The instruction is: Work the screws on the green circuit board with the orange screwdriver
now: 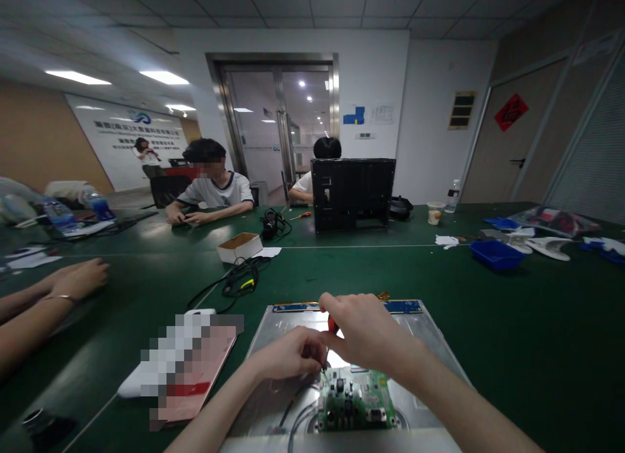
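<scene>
Green printed circuit board on a flat silver metal panel, with both hands at its far left corner

The green printed circuit board (359,401) lies at the near side of the flat silver metal panel (276,330), which rests on a dark green tabletop (527,336). The right hand (368,326) pinches the red-and-black handle of a slim screwdriver (333,324), whose thin shaft slants down to the board's far left corner; I cannot tell whether its tip touches. The left hand (290,355) has its fingers bunched beside that shaft; whether they grip anything cannot be told. Dark thin cables (293,424) run just left of the board, and a narrow blue strip (405,306) lines the panel's far edge. To the left lies a flat pink object (215,355), partly pixelated. Farther off stand an open cardboard box (239,249) and a large black monitor-like casing (354,192).
</scene>
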Demonstrator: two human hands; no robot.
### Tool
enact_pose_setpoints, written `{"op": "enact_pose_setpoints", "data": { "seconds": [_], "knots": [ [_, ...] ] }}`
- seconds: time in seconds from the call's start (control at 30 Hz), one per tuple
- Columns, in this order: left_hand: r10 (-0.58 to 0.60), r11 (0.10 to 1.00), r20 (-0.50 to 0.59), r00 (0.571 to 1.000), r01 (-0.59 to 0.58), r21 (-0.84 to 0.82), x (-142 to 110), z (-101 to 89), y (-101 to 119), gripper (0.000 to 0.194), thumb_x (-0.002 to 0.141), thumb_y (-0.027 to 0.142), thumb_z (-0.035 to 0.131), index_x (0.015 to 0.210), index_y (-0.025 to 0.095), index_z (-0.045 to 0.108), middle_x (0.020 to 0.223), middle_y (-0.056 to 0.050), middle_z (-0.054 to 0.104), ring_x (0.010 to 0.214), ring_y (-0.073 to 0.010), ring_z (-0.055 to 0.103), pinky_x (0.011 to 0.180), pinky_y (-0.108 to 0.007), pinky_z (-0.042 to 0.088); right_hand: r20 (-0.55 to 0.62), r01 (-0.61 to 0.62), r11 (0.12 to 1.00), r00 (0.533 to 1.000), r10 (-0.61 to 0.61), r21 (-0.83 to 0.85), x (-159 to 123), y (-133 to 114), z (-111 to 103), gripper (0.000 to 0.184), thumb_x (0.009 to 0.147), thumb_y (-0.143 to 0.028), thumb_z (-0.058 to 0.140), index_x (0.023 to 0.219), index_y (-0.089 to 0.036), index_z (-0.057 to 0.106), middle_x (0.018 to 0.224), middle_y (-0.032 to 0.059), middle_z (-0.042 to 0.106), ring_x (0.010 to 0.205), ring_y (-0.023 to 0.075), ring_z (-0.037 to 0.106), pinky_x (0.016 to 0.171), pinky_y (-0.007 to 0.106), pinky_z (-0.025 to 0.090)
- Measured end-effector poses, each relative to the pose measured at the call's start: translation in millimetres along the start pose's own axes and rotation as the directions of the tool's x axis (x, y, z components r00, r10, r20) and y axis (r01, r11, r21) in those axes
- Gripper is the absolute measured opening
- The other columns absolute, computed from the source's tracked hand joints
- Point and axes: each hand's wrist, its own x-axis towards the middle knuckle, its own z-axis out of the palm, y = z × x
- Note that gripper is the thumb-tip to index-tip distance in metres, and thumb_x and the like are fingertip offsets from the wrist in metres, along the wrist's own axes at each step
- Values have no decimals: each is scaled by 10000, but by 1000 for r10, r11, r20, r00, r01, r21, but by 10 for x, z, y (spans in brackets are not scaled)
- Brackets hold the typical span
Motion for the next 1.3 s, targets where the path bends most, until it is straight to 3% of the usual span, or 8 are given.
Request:
{"op": "enact_pose_setpoints", "data": {
  "seconds": [0.13,0.27,0.47,0.6,0.77,0.93,1.2,1.3],
  "knots": [
    [13,1000,-30,999,-12,25,6,5,-37,109,622,160,572,720,161,621,654,37,578,623,-140,516,578,-218,394,-6,79,993,997,-79,88,-19,15,-3,261,778,-222,534,1034,-175,510,977,73,660,743,185,605,568,286,364],
    [0,1000,-34,999,1,26,15,13,-53,134,601,149,561,721,156,622,664,27,590,638,-149,524,585,-223,396,-19,101,992,995,-100,77,-18,15,20,286,784,-182,497,1070,-171,490,966,72,654,734,181,598,565,293,357],
    [13,1000,-12,1000,-13,-4,-8,-2,32,169,588,142,559,736,164,639,665,29,596,618,-142,526,560,-216,379,-33,62,998,998,-62,1,23,1,34,160,846,-308,553,954,-196,513,807,31,688,627,175,599,508,277,268],
    [40,999,-3,999,-40,-2,-6,-11,18,149,599,151,555,726,165,632,687,24,603,647,-153,545,580,-221,401,-51,73,997,996,-73,1,21,14,34,203,852,-388,577,892,-196,524,797,33,677,620,168,584,506,281,243],
    [-17,1000,-25,1000,17,-12,12,5,-40,151,603,171,582,743,162,634,683,30,612,650,-150,538,602,-223,420,-36,165,979,986,-161,122,-27,62,-8,220,813,-260,547,1012,-179,503,898,46,633,680,157,550,539,276,305],
    [-13,1000,-36,999,13,-2,3,14,-17,129,596,157,573,714,166,623,660,34,592,630,-141,524,575,-211,396,-12,180,972,984,-180,152,-41,87,-20,265,781,-180,528,1044,-183,494,900,34,644,686,150,553,541,268,306],
    [2,999,-27,1000,-1,43,-8,-6,19,179,594,128,566,750,163,646,669,30,581,625,-142,527,559,-213,381,-35,127,992,991,-128,-10,7,39,-3,145,866,-321,567,898,-181,547,834,30,678,640,150,580,513,276,241],
    [4,1000,-37,999,-3,10,-5,0,10,168,593,127,562,743,165,626,665,39,576,628,-138,519,575,-214,386,-43,171,985,985,-170,26,-3,57,-2,141,850,-300,556,921,-178,541,889,41,660,678,153,579,519,276,261]
  ]
}}
